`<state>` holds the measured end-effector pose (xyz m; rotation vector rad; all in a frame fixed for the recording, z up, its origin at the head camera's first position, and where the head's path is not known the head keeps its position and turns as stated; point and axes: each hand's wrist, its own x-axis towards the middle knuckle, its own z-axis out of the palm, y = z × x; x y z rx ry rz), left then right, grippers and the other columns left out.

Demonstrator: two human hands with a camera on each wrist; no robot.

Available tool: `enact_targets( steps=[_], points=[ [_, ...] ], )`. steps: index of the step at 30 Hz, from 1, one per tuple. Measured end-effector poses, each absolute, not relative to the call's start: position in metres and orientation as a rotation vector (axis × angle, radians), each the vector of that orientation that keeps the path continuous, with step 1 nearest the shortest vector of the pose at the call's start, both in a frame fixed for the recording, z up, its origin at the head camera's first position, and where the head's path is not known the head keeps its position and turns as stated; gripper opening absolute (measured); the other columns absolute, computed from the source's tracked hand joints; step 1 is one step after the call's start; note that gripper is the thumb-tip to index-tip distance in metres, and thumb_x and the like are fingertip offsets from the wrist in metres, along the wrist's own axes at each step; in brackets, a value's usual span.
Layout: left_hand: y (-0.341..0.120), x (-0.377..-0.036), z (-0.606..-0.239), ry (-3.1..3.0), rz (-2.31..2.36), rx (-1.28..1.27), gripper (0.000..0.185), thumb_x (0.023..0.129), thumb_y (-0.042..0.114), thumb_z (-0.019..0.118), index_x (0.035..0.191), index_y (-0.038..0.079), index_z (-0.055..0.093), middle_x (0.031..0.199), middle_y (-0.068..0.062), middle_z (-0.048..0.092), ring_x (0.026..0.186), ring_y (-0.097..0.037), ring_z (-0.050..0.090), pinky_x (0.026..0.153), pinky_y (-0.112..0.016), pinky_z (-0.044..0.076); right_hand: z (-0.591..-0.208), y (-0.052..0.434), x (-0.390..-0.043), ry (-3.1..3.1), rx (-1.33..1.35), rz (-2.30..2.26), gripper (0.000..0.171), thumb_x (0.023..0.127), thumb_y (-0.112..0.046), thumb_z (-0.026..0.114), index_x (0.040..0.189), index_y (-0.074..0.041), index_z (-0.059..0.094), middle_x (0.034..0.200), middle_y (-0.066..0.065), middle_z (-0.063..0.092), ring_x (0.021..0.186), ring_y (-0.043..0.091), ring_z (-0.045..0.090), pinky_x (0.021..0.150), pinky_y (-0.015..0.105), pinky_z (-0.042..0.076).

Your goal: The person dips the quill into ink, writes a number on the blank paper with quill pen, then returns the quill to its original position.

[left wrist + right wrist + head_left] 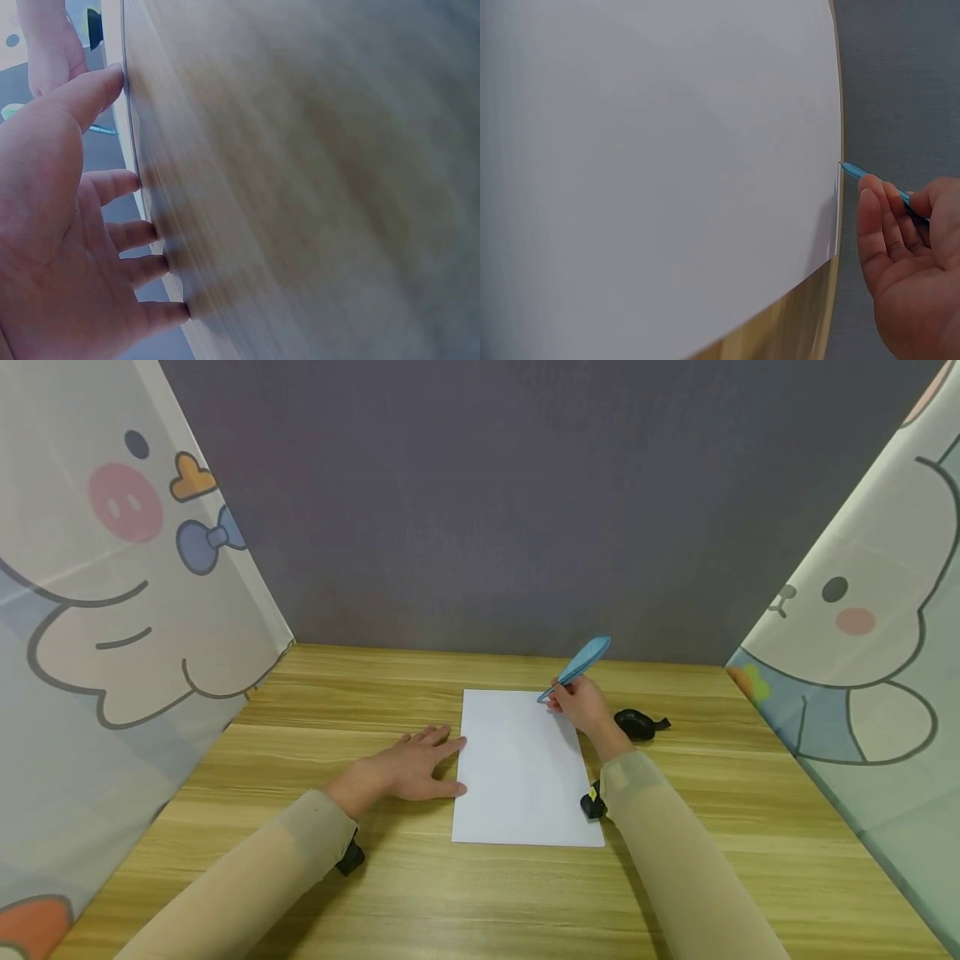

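Note:
A sheet of white paper [517,768] lies on the wooden table, with no marks that I can make out. My right hand [585,706] pinches a blue pen [588,653] with a wide, feather-like top end. The pen leans to the right, its tip at the upper part of the sheet near the far edge. In the right wrist view the pen's tip [847,166] shows beyond the curled fingers [870,217]. Spread out flat, my left hand [416,768] rests at the sheet's left edge, thumb and index fingertip touching it.
A black rounded object [636,724] with a short tail lies right of my right wrist. Black wrist devices [592,803] sit under both sleeves. A dark grey panel [480,510] stands behind the table [405,893], and cartoon-printed sheets [150,635] flank it.

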<state>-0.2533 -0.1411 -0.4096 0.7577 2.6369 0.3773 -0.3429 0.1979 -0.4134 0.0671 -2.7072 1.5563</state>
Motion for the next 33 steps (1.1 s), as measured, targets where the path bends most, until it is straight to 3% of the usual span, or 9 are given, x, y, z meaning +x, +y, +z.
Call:
enact_targets(
  steps=[3,14,33],
  points=[
    [-0.141,-0.253,-0.41,2.64,0.375,0.758,0.091,0.106,0.067,0.059,0.177,0.022,0.025,0.185,-0.017,0.012,0.172,-0.044,0.01,0.136,-0.071,0.013,-0.415,0.198,-0.343,-2.71,0.066,1.555,0.039,0.117,-0.018,0.05,0.145,0.009,0.06,0.12,0.023,0.074,0.102,0.025,0.077,0.093,0.035,0.066],
    [-0.141,-0.253,-0.409,2.638,0.369,0.754,0.091,0.106,0.067,0.059,0.177,0.022,0.025,0.185,-0.016,0.011,0.172,-0.043,0.01,0.136,-0.07,0.013,-0.414,0.196,-0.343,-2.729,0.086,1.58,0.041,0.118,-0.019,0.049,0.147,0.007,0.061,0.128,0.027,0.073,0.114,0.034,0.076,0.1,0.041,0.065],
    [-0.14,-0.252,-0.409,2.645,0.358,0.758,0.092,0.106,0.068,0.058,0.177,0.022,0.025,0.185,-0.017,0.011,0.172,-0.044,0.01,0.135,-0.071,0.013,-0.413,0.184,-0.342,-2.743,0.203,1.509,0.037,0.116,-0.017,0.053,0.138,0.009,0.066,0.119,0.025,0.078,0.105,0.03,0.079,0.093,0.039,0.067]
  ],
)
